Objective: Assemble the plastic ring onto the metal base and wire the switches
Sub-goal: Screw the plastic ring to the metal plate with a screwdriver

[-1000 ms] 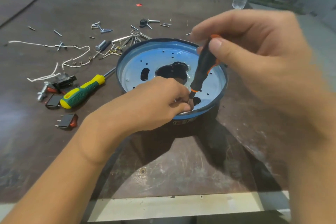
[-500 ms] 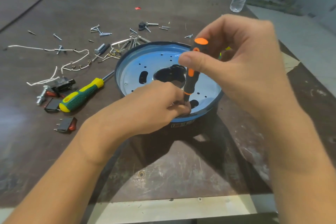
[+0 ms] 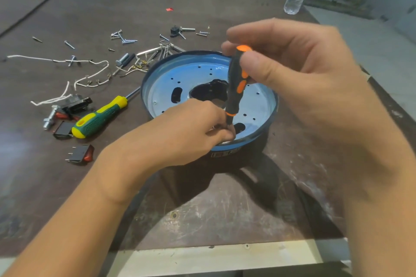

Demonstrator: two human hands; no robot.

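Pinching a slim black-and-orange screwdriver (image 3: 235, 87) high on its handle between thumb and fingers of the right hand (image 3: 292, 69), shaft nearly upright, tip down near the front rim of the round blue-tinted metal base (image 3: 202, 69). Steadying a small fastener at that tip with the curled fingertips of the left hand (image 3: 191, 128); too covered to tell what kind.

Base sitting on the worn brown table (image 3: 202, 209), with a dark band under its near edge, likely the black plastic ring (image 3: 227, 154).

Judged mid-fastening: perhaps two screw heads seated, several holes open. Wiring apparently not begun, with a red-and-black rocker switch (image 3: 81, 153) and white wires (image 3: 90, 81) lying loose well to the left, beside a green-and-yellow screwdriver (image 3: 99, 117) and scattered screws (image 3: 122, 37).
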